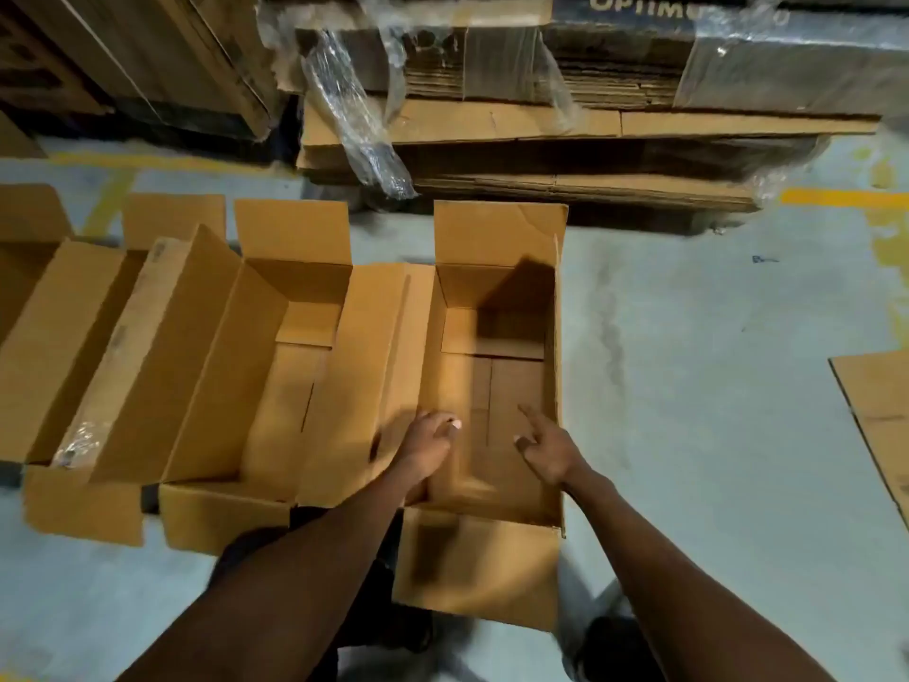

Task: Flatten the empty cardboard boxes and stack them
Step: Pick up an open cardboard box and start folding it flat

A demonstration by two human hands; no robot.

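Cardboard boxes stand open on a grey concrete floor (688, 337), seen from above by the person working on them. Nearest box (497, 386), at the centre of view, has its top flaps splayed outward and its bottom flaps closed, with a seam running down the middle. Both bare arms reach down into it from six o'clock.

Left hand (430, 443) sits at the box's nine o'clock wall, fingers curled loosely with nothing in them; motion blur hides whether it touches the wall. Right hand (546, 447) hovers over the bottom flaps, index finger pointing toward twelve o'clock, other fingers folded in, empty too.

At nine o'clock a second open box (256, 381) touches the first, and a third box (64, 347) stands beyond it, with a strip of clear tape (81, 443) hanging off one flap. At twelve o'clock lies a pile of flattened cartons (565, 130) partly in torn plastic wrap (354, 125). A flat sheet of cardboard (875, 411) lies at three o'clock.

Likely trouble: the bottom flaps look interlocked or taped, so pushing down on them against the floor may do nothing, or may tear the panel instead of opening it. Because the neighbouring box presses against the left wall, collapsing this one sideways could jam or drag the neighbour along. Shoes at six o'clock stand close to the near flap, which could trip the person.
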